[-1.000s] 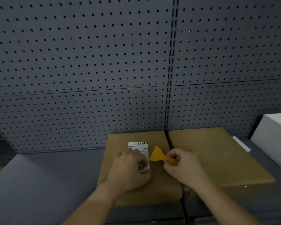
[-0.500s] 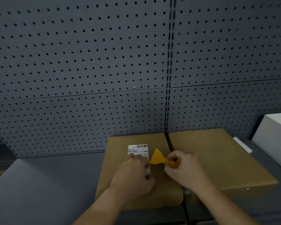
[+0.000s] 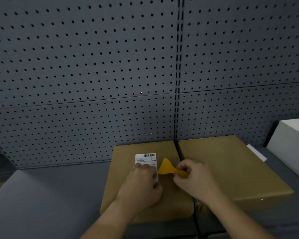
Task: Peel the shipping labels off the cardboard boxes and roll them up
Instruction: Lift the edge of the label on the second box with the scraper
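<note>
Two brown cardboard boxes lie side by side on a grey shelf. The left box carries a white shipping label with a barcode along its top. My left hand rests on the lower part of the label, fingers pressed at its near end, hiding that part. My right hand holds the handle of a yellow plastic scraper, whose wide blade points left and sits just beside the label's right edge. The right box shows no label on its top.
A dark grey pegboard wall rises right behind the boxes. A white box stands at the far right, with a small white strip between it and the right box. Grey shelf surface spreads to the left.
The view has shifted slightly. My left hand has slid a little down the label, showing more of its upper part. The scraper stays beside the label's right edge.
</note>
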{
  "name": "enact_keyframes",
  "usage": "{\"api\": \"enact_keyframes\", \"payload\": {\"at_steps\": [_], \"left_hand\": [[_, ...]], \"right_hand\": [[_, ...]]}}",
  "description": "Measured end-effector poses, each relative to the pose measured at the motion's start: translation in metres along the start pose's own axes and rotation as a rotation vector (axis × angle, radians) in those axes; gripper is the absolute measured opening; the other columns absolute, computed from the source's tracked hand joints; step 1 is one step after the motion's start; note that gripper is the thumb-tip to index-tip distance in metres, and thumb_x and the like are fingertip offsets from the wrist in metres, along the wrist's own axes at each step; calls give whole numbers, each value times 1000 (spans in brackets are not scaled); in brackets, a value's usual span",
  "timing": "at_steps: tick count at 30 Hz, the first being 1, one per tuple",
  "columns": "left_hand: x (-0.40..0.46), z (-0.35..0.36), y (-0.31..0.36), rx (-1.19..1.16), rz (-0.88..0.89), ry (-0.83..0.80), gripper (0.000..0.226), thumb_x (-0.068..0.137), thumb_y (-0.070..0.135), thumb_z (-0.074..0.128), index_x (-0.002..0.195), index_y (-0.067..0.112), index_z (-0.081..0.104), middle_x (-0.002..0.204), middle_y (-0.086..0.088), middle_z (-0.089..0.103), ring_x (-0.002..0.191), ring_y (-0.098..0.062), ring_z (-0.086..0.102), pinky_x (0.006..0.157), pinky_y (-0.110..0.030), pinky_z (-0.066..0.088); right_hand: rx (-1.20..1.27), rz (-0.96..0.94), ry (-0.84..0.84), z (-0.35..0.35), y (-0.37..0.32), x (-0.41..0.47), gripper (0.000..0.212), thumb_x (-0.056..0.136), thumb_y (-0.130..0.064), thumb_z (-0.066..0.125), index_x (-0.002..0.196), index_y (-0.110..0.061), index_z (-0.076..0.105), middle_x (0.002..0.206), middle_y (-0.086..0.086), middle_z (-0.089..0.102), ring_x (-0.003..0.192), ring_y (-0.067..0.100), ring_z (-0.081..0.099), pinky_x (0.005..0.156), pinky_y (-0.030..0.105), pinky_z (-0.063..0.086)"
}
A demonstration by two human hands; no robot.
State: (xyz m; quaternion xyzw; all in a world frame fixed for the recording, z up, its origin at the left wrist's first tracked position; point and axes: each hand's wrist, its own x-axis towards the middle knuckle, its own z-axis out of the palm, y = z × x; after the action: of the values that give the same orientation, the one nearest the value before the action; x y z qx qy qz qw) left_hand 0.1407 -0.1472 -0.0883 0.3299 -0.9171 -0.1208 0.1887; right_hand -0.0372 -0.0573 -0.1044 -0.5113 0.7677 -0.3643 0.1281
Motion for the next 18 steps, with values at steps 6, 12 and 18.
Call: {"api": "enact_keyframes", "payload": {"at_steps": [6,12,18], "left_hand": [[-1,8,-6,-43,-8,77,16,92,29,54,82,19,62,85,6,60,87,-9,48,71,-13,34],[-3,8,-9,-54,-1,29,16,90,23,54,99,20,66,105,5,64,105,-10,49,94,-21,47],[-4,3,-17,-113,-26,20,16,85,32,60,97,31,71,99,17,65,103,-6,52,92,-30,50]], "right_hand": [[1,6,-6,-1,-2,-1,9,80,-36,75,86,-35,68,82,-14,66,74,2,63,65,18,55],[15,7,4,-3,-5,-3,7,79,-33,75,82,-33,69,80,-12,68,76,2,63,67,19,54],[23,-33,-45,-13,-8,-6,6,80,-29,76,80,-33,72,73,-12,65,70,2,60,60,15,49]]}}
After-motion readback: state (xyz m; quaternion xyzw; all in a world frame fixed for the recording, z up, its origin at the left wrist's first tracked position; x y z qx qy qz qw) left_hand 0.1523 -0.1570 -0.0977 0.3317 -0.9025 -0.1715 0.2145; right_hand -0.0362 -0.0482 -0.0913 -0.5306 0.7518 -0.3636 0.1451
